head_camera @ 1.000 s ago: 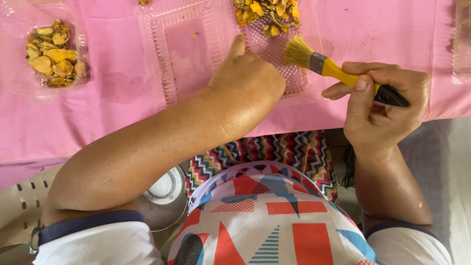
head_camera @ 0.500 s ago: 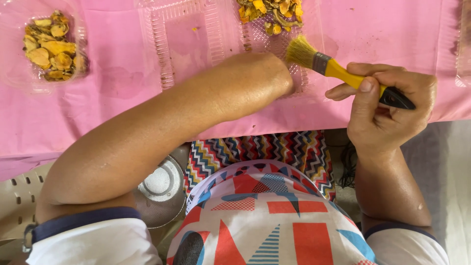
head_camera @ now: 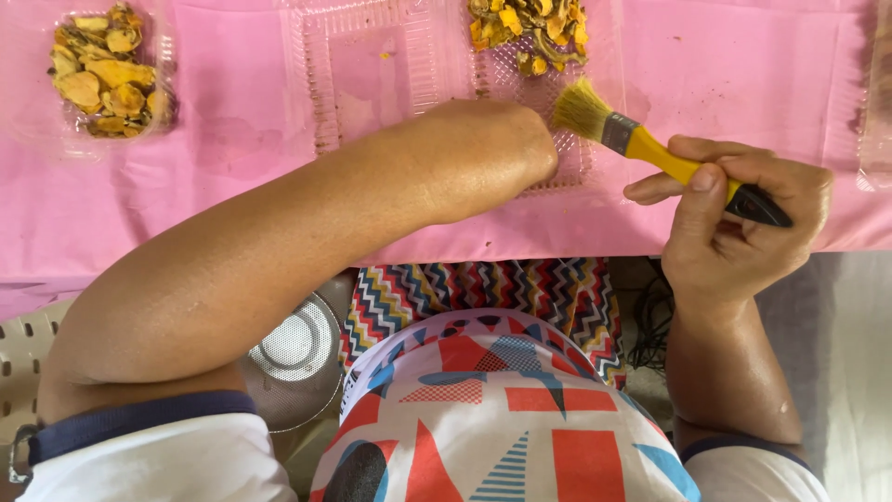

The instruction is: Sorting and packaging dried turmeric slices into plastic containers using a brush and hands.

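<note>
Pink cloth (head_camera: pixel 743 102) covers the whole work surface, smooth but marked with faint brownish smudges, and it hangs over the near edge above the person's lap. Below that edge a zigzag-patterned fabric (head_camera: pixel 502 297) shows, then a garment with bold red, blue and white shapes. Down at the lower left a round metal sieve (head_camera: pixel 297 358) sits beside a pale plastic chair (head_camera: pixel 23 363), and a pale floor shows at the right.

On the cloth, well off to the far left, a clear plastic tray (head_camera: pixel 37 139) holds a heap of yellow-orange dried slices (head_camera: pixel 102 74). In the middle lies an open clear clamshell container (head_camera: pixel 362 84): its left half is nearly bare, its right half carries a second pile of yellow and brown pieces (head_camera: pixel 525 33) at the far end. Another clear container's edge (head_camera: pixel 873 139) just shows at the right border. No labels can be made out on any of them.

The left hand (head_camera: pixel 520 149) reaches across the body and rests on the clamshell's right half; from this angle the wrist hides the fingers, so I cannot tell whether they are spread or pinching anything. The forearm blocks much of the container's near part.

The right hand (head_camera: pixel 734 232) is closed around a brush (head_camera: pixel 650 153), thumb and fingers clamping the yellow handle near its black end. The pale bristles touch the ridged plastic of the clamshell just beside the left wrist, a little short of the pile.
</note>
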